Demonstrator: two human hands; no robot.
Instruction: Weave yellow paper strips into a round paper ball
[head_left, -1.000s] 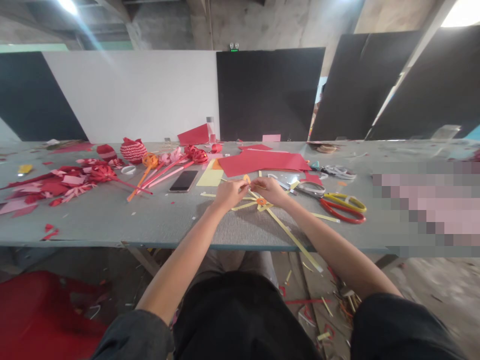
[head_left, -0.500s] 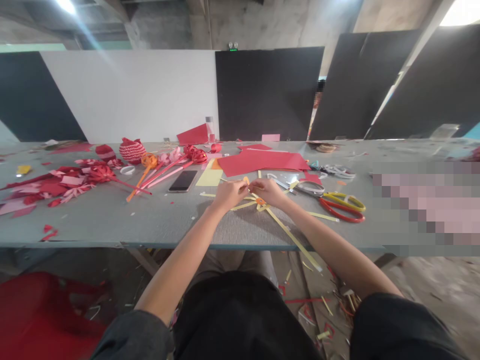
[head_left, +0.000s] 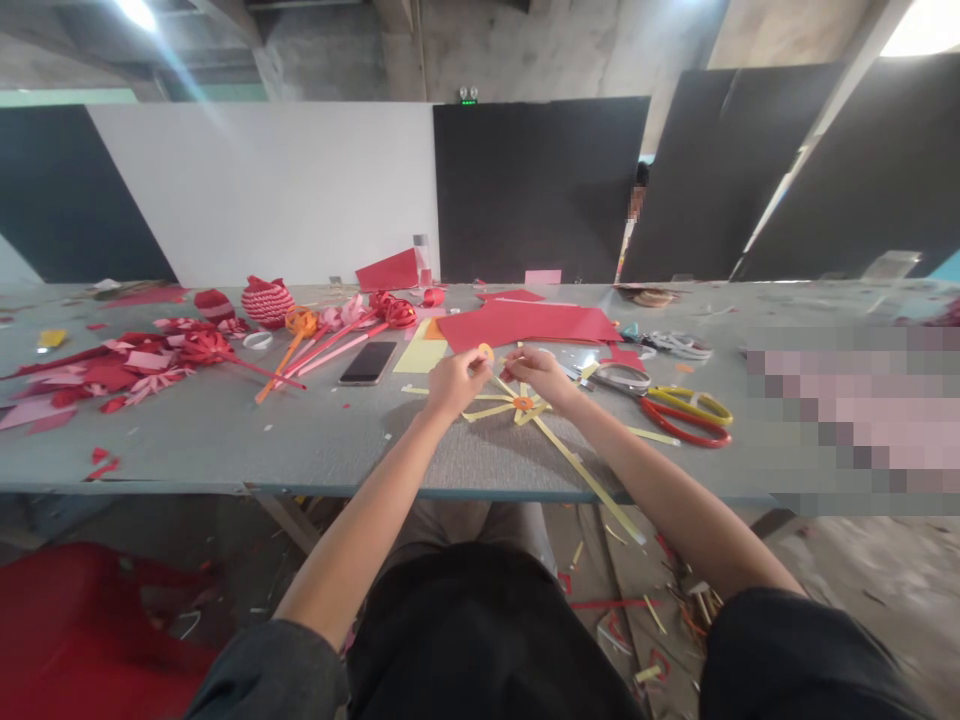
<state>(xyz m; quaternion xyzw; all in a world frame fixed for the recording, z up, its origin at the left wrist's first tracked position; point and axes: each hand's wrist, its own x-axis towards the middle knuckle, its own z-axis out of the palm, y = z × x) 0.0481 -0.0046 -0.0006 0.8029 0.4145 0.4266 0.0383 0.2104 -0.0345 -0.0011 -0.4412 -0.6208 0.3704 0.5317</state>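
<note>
Seen from above, a person's two bare hands meet over a grey table [head_left: 285,440], fingertips apart. The left hand [head_left: 455,385] is closed in a pinch, thumb against fingers, with a small yellow-orange paper disc [head_left: 486,352] standing up at its fingertips. The right hand [head_left: 544,376] is curled, its fingertips drawn close together; whether they grip anything is too small to tell. Below and between the hands, a star of narrow pale-yellow paper strips [head_left: 577,466] lies on the table, a flat orange paper ring [head_left: 523,403] at its centre; one long strip hangs over the near edge. Beyond the hands are large red paper sheets [head_left: 525,325]. A dark-screened phone [head_left: 367,363] lies to the left, near stemmed red paper flowers [head_left: 391,310]. To the right rest scissors with red and yellow handles [head_left: 686,435].
</note>
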